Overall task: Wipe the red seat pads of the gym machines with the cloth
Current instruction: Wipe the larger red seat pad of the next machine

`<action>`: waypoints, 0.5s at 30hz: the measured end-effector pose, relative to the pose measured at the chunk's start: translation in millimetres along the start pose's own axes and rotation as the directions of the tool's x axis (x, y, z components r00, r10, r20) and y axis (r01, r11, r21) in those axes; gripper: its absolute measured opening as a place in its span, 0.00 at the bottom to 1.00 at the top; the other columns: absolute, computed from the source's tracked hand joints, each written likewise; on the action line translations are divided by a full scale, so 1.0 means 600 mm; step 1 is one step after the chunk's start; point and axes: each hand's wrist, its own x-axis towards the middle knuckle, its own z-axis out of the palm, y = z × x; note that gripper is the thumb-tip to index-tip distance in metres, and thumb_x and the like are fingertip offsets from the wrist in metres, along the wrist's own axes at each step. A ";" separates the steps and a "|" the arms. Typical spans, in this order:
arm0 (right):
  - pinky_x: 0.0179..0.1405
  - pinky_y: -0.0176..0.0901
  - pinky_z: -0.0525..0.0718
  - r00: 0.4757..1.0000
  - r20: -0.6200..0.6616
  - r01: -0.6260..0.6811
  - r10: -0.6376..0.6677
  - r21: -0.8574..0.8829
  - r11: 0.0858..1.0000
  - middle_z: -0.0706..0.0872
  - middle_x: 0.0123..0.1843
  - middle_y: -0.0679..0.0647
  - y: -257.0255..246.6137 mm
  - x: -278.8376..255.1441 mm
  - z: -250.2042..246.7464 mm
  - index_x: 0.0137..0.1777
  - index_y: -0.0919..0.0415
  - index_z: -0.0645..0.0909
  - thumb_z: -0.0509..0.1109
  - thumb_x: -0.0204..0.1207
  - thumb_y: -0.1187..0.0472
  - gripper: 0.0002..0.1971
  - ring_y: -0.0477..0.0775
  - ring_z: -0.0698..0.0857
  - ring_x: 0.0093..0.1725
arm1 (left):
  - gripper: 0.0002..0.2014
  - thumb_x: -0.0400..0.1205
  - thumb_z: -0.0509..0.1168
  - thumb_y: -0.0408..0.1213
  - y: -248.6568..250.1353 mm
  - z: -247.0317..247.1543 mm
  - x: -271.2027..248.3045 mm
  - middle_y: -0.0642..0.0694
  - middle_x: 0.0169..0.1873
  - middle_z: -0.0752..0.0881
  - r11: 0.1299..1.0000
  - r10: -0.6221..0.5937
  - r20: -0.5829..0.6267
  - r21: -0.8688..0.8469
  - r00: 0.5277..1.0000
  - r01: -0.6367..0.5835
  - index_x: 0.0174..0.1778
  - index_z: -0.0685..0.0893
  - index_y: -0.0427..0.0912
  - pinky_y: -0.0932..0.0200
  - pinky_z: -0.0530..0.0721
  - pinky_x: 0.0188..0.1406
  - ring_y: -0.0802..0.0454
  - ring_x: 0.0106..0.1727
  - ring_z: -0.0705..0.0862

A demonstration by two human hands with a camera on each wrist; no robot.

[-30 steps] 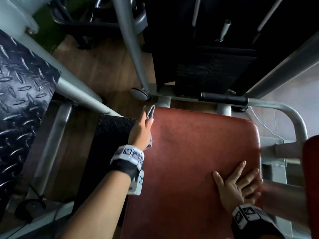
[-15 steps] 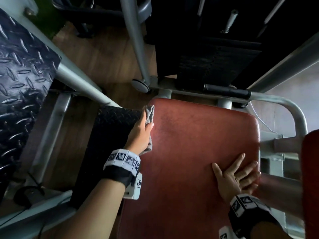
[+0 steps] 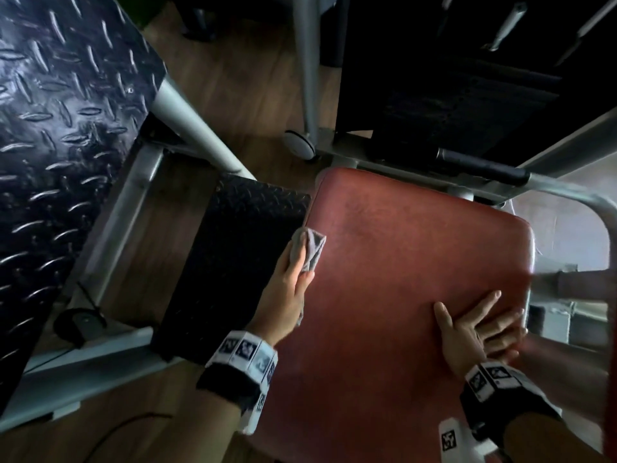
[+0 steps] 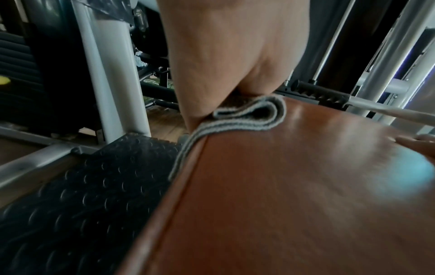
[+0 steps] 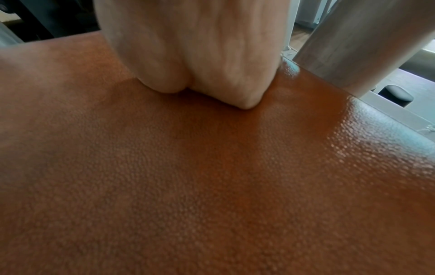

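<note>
Left hand [image 3: 287,289] presses a folded grey cloth [image 3: 309,247] onto the left edge of the red pad [image 3: 400,279]. Fingers lie along the cloth, mostly straight; whether they curl round its far end cannot be told from the head view. In the left wrist view the heel of the hand [image 4: 226,55] sits on top of the cloth [image 4: 247,119], folded layers showing at the near side, one flap hanging over the pad's edge. Cloth is touching the pad [image 4: 282,186] surface there, near the seam along the side.

Right hand [image 3: 474,332] lies flat on the pad near its right edge, fingers spread and straight, holding nothing, fingertips reaching toward the edge. Right wrist view shows the palm heel [image 5: 200,55] pushed into the textured red cover [image 5: 188,167], with a grey tube [image 5: 353,46] just beyond the pad's far right corner.

Pad is mounted in a grey steel frame [image 3: 567,195]; a black grip [image 3: 480,165] sits on the bar just behind the pad's far edge. Left of the pad, touching or just beside it, is a black checker-plate step [image 3: 233,262]; a bigger checker-plate panel [image 3: 60,128] is further left, tilted. Wood floor [image 3: 233,78] below. Dark weight stack [image 3: 467,78] behind the pad. Both wrists carry bands with black-and-white markers [image 3: 243,352].
</note>
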 end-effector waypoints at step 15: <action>0.78 0.68 0.30 0.999 -0.048 0.020 -0.019 0.013 1.000 0.23 0.83 0.59 0.007 0.007 0.010 0.81 0.41 0.25 0.56 0.76 0.29 0.49 0.66 0.28 0.82 | 0.32 0.91 0.54 0.38 -0.020 0.008 -0.003 0.51 0.87 0.47 0.999 0.046 0.022 0.011 0.999 -0.046 0.87 0.44 0.58 0.75 0.52 0.79 0.62 0.86 0.48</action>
